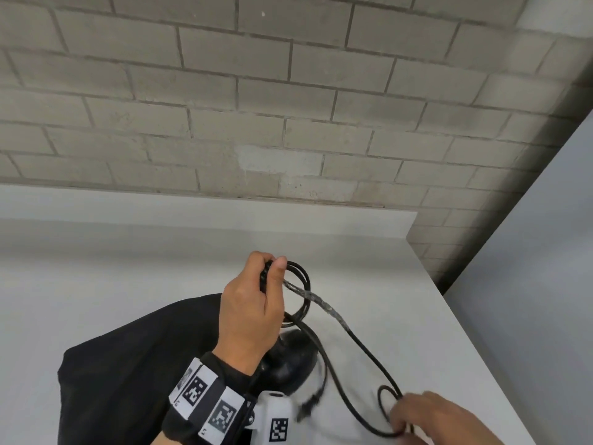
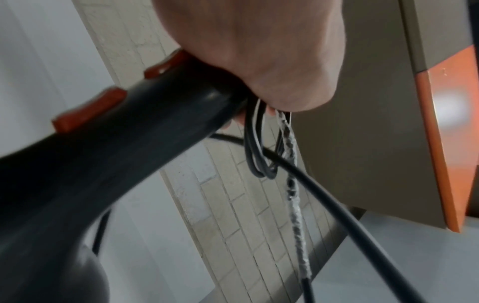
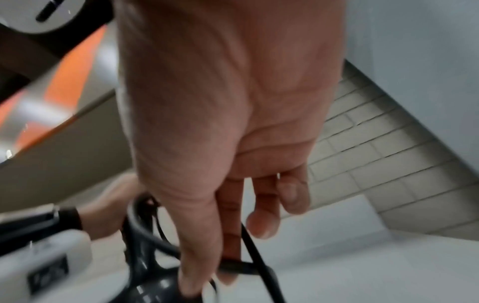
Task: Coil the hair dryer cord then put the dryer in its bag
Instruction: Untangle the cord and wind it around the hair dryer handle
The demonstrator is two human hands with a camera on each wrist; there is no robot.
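We held the hair dryer (image 2: pixel 108 155) by its handle in our left hand (image 1: pixel 253 311), above the white desk (image 1: pixel 128 268). Its long axis ran down from the fist, handle end uppermost, the rounded black body (image 1: pixel 288 358) low near our wrist. Orange switches (image 2: pixel 88 110) lined the handle in the left wrist view. Our left fingers (image 1: pixel 260 258) and thumb were curled tight round the handle end together with several small loops of the black cord (image 1: pixel 369 354), which stood out to the right of the fist. A stretch of cord wrapped in pale tape (image 1: pixel 317 300) left the fist and sloped down to the right. From there the cord ran toward our right hand (image 1: pixel 433 419), low at the desk's near right. Those fingers (image 3: pixel 199 242) were bent round the cord, seemingly pinching a small loop of it, though blur made the grip hard to read. The black bag (image 1: pixel 134 364) lay on the desk just left of the dryer.
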